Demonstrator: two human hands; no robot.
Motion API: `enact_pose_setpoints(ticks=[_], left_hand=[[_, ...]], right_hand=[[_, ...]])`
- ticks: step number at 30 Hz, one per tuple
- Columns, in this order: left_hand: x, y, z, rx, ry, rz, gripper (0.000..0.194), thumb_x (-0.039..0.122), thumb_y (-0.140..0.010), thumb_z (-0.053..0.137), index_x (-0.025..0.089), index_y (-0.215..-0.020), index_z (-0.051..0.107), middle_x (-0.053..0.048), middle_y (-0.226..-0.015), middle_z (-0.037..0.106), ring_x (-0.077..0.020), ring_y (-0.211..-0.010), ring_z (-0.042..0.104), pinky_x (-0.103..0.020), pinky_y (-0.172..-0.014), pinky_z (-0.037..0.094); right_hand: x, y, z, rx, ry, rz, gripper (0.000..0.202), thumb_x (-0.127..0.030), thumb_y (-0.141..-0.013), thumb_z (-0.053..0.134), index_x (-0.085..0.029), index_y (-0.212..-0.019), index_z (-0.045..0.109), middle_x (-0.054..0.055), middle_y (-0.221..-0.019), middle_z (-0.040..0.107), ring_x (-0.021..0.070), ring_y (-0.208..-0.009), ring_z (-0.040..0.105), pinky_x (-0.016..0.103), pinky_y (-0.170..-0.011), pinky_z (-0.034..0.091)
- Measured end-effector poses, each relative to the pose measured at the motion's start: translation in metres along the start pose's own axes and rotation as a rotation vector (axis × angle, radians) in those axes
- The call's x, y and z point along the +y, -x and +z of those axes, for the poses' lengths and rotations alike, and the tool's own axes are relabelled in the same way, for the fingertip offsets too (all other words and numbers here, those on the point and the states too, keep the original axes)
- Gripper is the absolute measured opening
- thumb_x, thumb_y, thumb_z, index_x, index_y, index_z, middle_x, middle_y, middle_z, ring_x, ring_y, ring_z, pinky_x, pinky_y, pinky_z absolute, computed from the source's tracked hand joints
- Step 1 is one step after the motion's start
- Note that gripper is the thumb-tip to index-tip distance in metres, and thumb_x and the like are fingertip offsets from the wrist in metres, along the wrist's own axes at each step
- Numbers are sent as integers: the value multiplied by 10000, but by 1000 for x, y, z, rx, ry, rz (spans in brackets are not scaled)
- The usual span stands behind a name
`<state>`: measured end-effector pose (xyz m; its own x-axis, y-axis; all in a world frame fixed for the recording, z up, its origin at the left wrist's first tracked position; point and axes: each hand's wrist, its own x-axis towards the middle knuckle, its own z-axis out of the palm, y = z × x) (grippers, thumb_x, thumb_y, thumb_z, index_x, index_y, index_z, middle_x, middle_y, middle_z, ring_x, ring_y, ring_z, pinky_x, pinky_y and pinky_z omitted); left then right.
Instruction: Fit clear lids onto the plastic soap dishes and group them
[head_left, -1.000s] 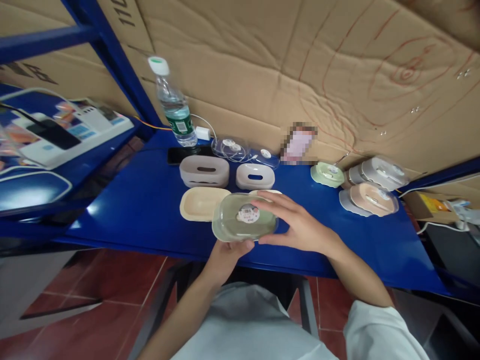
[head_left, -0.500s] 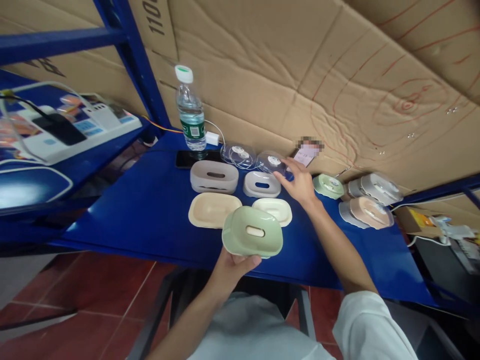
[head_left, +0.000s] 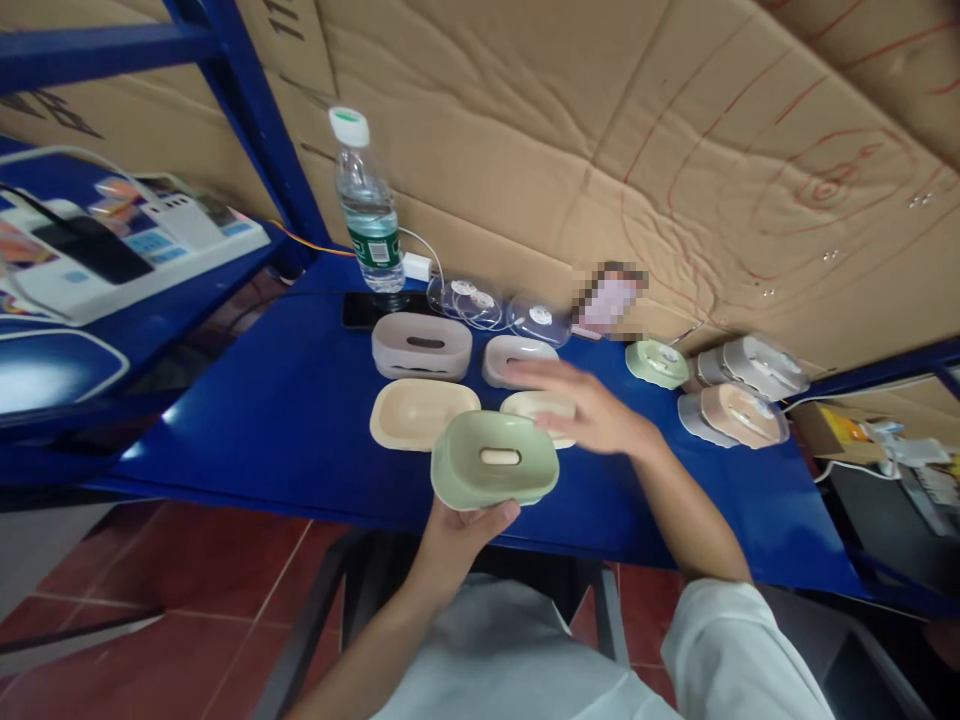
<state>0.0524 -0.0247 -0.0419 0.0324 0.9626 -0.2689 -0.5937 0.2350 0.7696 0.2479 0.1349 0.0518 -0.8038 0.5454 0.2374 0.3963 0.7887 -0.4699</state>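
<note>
My left hand (head_left: 459, 527) holds a pale green soap dish (head_left: 496, 459) from below, just above the near edge of the blue table (head_left: 285, 400). The dish has a slot in its middle and no lid on it. Blurred by motion, my right hand (head_left: 581, 408) hovers open over a small cream tray (head_left: 531, 405), just right of the green dish. A larger beige tray (head_left: 420, 412) lies to the left. Behind them stand a mauve dish (head_left: 421, 345) and a white dish (head_left: 517, 358). Clear lids (head_left: 501, 309) lie at the back by the cardboard.
A water bottle (head_left: 366, 208) and a dark phone (head_left: 361, 310) are at the back left. More lidded soap boxes (head_left: 739, 392) and a green one (head_left: 657, 362) sit at the right. A cardboard wall (head_left: 637, 150) backs the table. Blue shelving (head_left: 90, 270) holds devices at the left.
My right hand took the clear lid off the green dish, set it at the back with the other lids, and has come back toward the green dish. The left hand keeps holding the dish.
</note>
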Motion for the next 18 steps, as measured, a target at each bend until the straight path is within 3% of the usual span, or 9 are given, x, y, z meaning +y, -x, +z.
enact_pose_setpoints(ticks=[2,4,7,10,12,15,18], left_hand=[[-2,-1,-1,10,-30,47,808,419,-691,1003,217,-1407,686,-117,-1283,803,-339,-1226,762,-499,-1118,603],[-4,-1,0,7,-47,83,774,448,-696,995,200,-1371,710,-123,-1256,811,-339,-1211,767,-476,-1094,621],[-7,-1,5,-8,-45,134,792,464,-708,988,194,-1392,695,-123,-1235,816,-334,-1193,772,-464,-1093,623],[-8,-1,14,22,-45,145,864,415,-750,976,239,-1505,596,-113,-1320,787,-315,-1253,749,-459,-1146,588],[-7,-2,21,65,-24,144,935,367,-776,965,305,-1581,492,-97,-1449,726,-304,-1354,695,-454,-1181,560],[-3,-1,33,97,28,114,984,349,-799,951,379,-1616,404,-69,-1590,622,-303,-1467,607,-466,-1207,535],[0,4,44,79,68,37,932,344,-819,933,401,-1597,423,-53,-1648,562,-304,-1494,579,-465,-1202,542]], right_hand=[[-36,15,1,-100,-53,-89,711,-602,-1014,702,-297,-1630,522,104,-1661,548,276,-1574,484,478,-1302,426],[-60,24,2,-97,-40,-105,709,-509,-1014,743,-294,-1645,503,103,-1651,560,286,-1593,459,509,-1342,369],[-66,29,-2,-43,-162,-138,584,-382,-1082,669,-257,-1633,520,96,-1562,651,250,-1526,551,485,-1324,411],[-49,28,-9,40,-257,-95,449,-387,-1118,596,-259,-1548,622,80,-1476,718,237,-1416,658,449,-1216,540],[-28,25,-12,131,-161,-10,417,-427,-1128,556,-279,-1503,664,68,-1470,722,258,-1398,669,491,-1204,543],[11,15,-9,188,107,140,414,-452,-1126,549,-296,-1489,672,58,-1502,701,290,-1448,621,587,-1279,421],[45,3,-1,64,272,220,358,-393,-1110,591,-285,-1429,713,68,-1527,682,306,-1491,572,638,-1314,311]])
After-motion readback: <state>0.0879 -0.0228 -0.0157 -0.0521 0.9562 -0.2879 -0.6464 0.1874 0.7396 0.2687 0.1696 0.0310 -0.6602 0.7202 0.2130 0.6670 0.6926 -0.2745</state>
